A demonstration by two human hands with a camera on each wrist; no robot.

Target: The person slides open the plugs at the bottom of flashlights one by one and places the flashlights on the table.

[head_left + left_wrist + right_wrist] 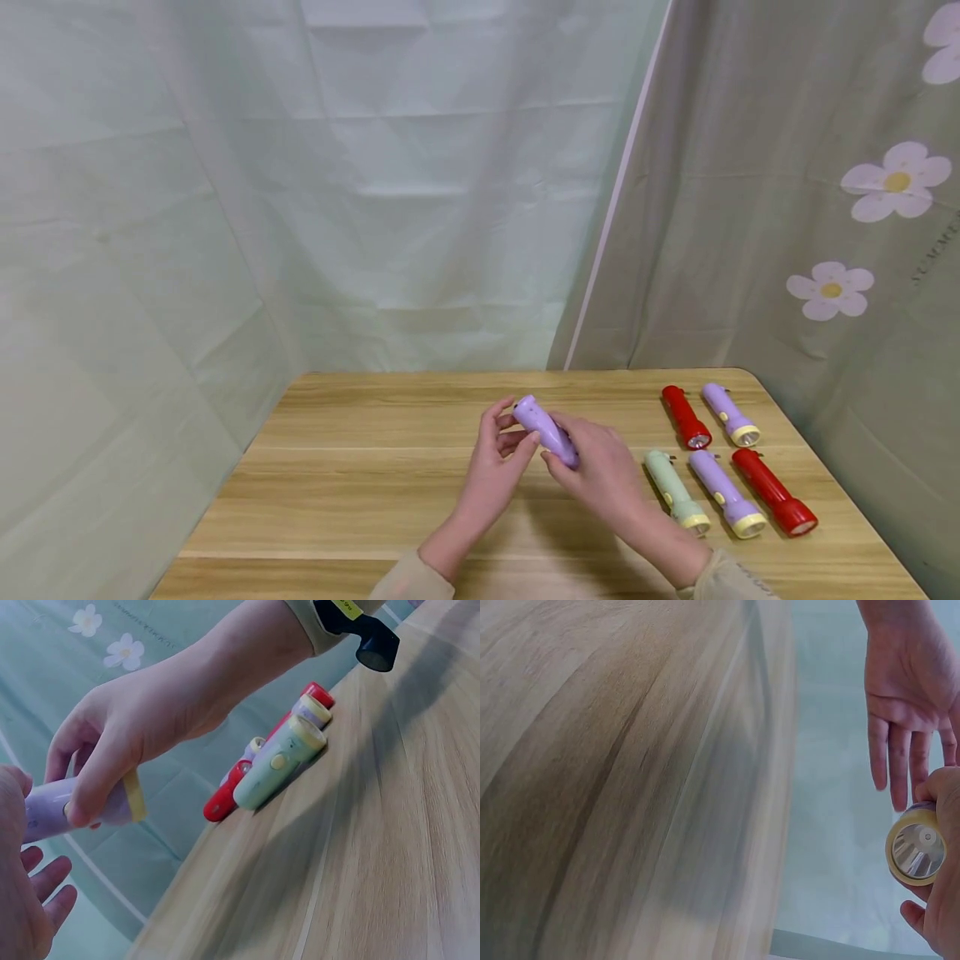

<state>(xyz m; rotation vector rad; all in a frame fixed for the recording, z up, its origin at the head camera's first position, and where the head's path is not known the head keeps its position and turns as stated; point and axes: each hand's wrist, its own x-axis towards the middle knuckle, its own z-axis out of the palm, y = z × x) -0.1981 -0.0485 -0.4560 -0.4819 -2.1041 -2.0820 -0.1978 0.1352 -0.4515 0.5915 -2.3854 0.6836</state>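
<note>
A purple flashlight (546, 429) is held above the table, its tail end pointing up and to the left. My right hand (600, 462) grips it near the head, with the thumb on the body in the left wrist view. Its yellow-rimmed lens (917, 851) shows in the right wrist view. At the tail end is my left hand (498, 458), thumb against or very near the body. The left hand's fingers (900, 754) look relaxed and fairly straight in the right wrist view. Whether the left thumb bears any of the weight cannot be told.
On the wooden table's (337, 483) right side lie several flashlights: a green one (675, 492), purple ones (726, 492) (729, 414) and red ones (772, 492) (685, 417), heads toward me. A pale curtain (450, 208) hangs behind the table.
</note>
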